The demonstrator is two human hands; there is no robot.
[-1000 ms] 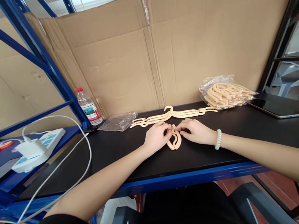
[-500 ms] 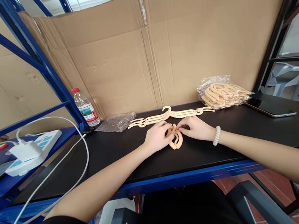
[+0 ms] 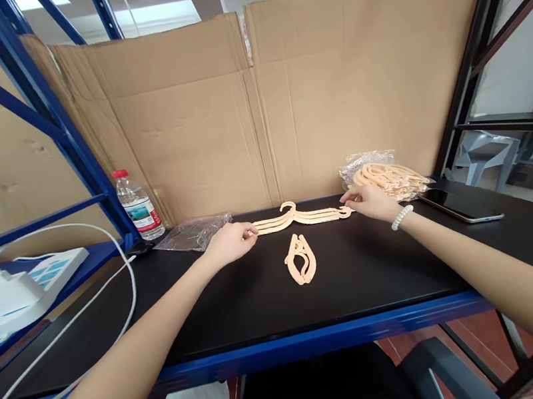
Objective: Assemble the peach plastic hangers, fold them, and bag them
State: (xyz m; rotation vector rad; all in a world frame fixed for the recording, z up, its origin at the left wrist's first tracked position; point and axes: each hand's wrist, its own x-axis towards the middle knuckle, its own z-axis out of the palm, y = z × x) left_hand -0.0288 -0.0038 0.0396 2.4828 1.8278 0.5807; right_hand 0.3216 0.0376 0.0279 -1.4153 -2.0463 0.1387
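Unfolded peach-coloured clothes hangers lie stacked across the table with their hook toward the cardboard. My left hand has its fingers closed on their left end, and hides that tip. At the opposite end, the fingers of my right hand pinch the tip of the arms. Between my forearms, nearer to me, a folded hanger of the same colour lies flat, untouched, its two arms bent into a loop.
A plastic bag of folded hangers lies behind my right hand, beside a phone. Crumpled clear plastic and a water bottle are on the left. A white cable loops from a power strip. Cardboard closes off the back.
Both my hands have let go of the folded hanger and moved apart, out to the two ends of the unfolded hangers. The folded hanger stays on the table. The camera view has tilted up.
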